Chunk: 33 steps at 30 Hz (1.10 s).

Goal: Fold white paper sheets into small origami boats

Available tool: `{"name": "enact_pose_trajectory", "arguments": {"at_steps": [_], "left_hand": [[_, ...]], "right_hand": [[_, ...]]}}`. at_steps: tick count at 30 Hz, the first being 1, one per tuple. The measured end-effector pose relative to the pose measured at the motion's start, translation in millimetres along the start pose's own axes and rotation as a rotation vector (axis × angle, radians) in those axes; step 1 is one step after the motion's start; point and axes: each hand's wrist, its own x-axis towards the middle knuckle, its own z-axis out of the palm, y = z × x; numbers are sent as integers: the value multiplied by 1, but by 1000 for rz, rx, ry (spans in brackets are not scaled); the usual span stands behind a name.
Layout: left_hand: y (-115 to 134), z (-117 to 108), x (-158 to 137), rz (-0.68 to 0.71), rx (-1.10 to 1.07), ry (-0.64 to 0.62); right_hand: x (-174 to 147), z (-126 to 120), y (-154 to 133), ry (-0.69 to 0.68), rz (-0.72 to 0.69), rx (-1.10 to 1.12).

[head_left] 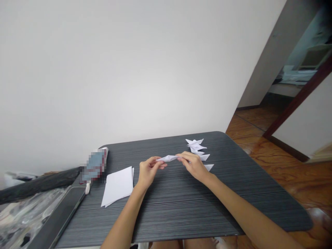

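A white folded-paper boat (169, 158) is held between both hands, above the dark table (166, 207). My left hand (149, 169) pinches its left pointed end between thumb and fingers. At the opposite tip, my right hand (193, 165) grips it the same way. Several finished-looking folded paper boats (196, 145) lie in a row just beyond my right hand, which partly hides the nearest ones. A small stack of white paper sheets (118, 185) rests to the left of my left hand.
A blurred-out package (93, 166) sits at the table's back left corner. Below it, a dark flat panel (61, 216) runs along the left edge, beside plastic-wrapped items (28, 214). A white wall (155, 69) stands behind the table; wooden floor (272, 159) and a doorway are at right.
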Motion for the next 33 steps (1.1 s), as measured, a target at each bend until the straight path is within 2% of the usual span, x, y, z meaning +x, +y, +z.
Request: {"name": "enact_pose_trajectory", "arguments": {"at_steps": [3,9,17,22,30,33], "left_hand": [[0,-1,0,53,38,11],[-4,-6,1,190,242,-94],[-11,-6,2,276,361,-118],[-9,-5,2,241,350,-160],[-9,-4,6,87,158,-178],[-10,-5,7,47,111,-166]], "right_hand": [[0,-2,1,-40,-30,-39],[-1,-6,4,-152,-126,-90],[-5,-3,4,-274,-206,-208],[-4,-3,4,-270,-181,-184],[-1,-2,4,-202,-68,-84],[0,-3,2,-194,-71,-70]]}}
